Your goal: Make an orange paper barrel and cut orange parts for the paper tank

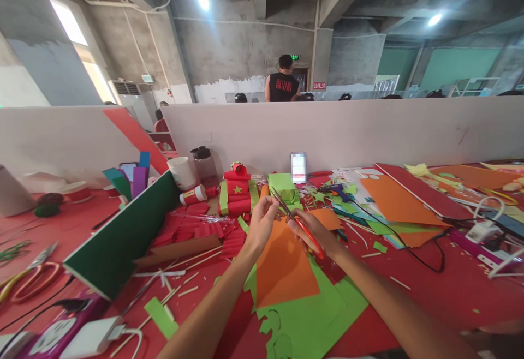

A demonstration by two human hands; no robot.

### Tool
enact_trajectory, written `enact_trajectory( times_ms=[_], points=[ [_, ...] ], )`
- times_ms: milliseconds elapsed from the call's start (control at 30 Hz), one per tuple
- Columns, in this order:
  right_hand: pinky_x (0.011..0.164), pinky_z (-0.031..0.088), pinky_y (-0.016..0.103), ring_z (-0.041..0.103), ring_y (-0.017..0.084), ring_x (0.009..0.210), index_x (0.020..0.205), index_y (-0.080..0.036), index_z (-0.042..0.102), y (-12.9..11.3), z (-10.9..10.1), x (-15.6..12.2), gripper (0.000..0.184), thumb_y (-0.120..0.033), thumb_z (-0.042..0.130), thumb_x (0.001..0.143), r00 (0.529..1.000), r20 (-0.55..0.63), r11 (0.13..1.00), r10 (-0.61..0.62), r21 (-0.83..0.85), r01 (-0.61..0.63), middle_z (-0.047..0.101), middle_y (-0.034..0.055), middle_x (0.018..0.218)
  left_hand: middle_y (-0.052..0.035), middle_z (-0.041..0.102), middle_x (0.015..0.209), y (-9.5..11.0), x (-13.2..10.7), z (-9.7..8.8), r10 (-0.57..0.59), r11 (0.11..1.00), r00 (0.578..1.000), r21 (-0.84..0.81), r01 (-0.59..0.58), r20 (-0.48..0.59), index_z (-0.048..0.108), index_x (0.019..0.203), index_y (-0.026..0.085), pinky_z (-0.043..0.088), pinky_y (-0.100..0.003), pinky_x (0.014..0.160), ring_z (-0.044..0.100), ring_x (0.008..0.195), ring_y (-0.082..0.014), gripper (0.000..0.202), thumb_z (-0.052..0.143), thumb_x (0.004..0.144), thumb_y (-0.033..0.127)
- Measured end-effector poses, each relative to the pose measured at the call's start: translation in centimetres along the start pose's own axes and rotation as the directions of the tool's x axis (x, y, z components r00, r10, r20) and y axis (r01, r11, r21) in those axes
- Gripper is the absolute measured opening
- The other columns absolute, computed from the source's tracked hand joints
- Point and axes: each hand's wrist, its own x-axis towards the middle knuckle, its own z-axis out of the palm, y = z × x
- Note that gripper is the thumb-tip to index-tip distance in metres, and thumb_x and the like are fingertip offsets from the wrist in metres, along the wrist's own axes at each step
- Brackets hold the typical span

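Note:
In my right hand (315,230) is a pair of scissors (310,237) with orange-red handles, its blades pointing up and to the left. Close to the blades, my left hand (264,220) is closed with the fingertips pinched; what they hold is too small to make out. Below both hands lies an orange sheet of paper (284,271) on top of cut green paper (319,321). Just beyond my hands stands a green paper-covered box (282,185). To its left is a stacked red paper model (237,191) with a yellow star.
A tray of red paper pieces (180,247) sits left, beside an upright green board (123,233). Pliers (35,277) and a purple power strip (61,326) lie farther left. A phone (298,168) leans on the white partition (347,130). Orange sheets (395,198) and cables are at right.

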Motion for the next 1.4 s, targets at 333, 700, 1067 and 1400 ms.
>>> enact_trajectory(
  times_ms=[333, 700, 1067, 1400],
  points=[
    [0.033, 0.034, 0.017, 0.038, 0.006, 0.035, 0.096, -0.022, 0.052, -0.3, -0.3, -0.2, 0.037, -0.058, 0.055, 0.089, 0.999, 0.039, 1.000, 0.002, -0.028, -0.001, 0.045, -0.0076, 0.061, 0.0036, 0.057, 0.066, 0.7, 0.4, -0.4, -0.052, 0.998, 0.999, 0.043, 0.052, -0.004, 0.052, 0.078, 0.019, 0.047, -0.024, 0.062, 0.059, 0.059, -0.0120, 0.021, 0.063, 0.077, 0.037],
    [0.034, 0.032, 0.019, 0.037, 0.008, 0.036, 0.101, -0.023, 0.050, 0.1, -1.3, -0.1, 0.042, -0.063, 0.052, 0.089, 0.993, 0.118, 0.998, 0.028, -0.062, -0.020, 0.043, -0.0079, 0.058, 0.0026, 0.060, 0.059, 0.8, 1.1, -1.6, -0.099, 0.983, 0.993, 0.159, 0.088, 0.066, 0.058, 0.076, 0.018, 0.045, -0.025, 0.061, 0.058, 0.055, -0.0132, 0.013, 0.059, 0.074, 0.030],
    [0.036, 0.028, 0.018, 0.035, 0.006, 0.038, 0.100, -0.021, 0.053, -1.2, -1.7, -0.5, 0.044, -0.063, 0.057, 0.085, 0.992, 0.125, 0.992, 0.008, -0.127, 0.008, 0.043, -0.0079, 0.060, 0.0010, 0.060, 0.054, 1.5, 1.1, -2.0, -0.079, 0.969, 0.994, 0.239, 0.058, 0.081, 0.063, 0.074, 0.017, 0.044, -0.025, 0.056, 0.056, 0.053, -0.0142, 0.013, 0.059, 0.073, 0.029],
    [0.037, 0.028, 0.019, 0.037, 0.007, 0.038, 0.101, -0.021, 0.052, -1.6, -1.9, -0.7, 0.045, -0.063, 0.056, 0.086, 0.989, 0.146, 0.992, 0.010, -0.126, 0.009, 0.044, -0.0079, 0.060, 0.0008, 0.061, 0.053, 1.7, 1.1, -2.1, -0.104, 0.967, 0.991, 0.242, 0.082, 0.081, 0.064, 0.072, 0.018, 0.044, -0.025, 0.056, 0.056, 0.053, -0.0145, 0.015, 0.063, 0.072, 0.032]
  ],
)
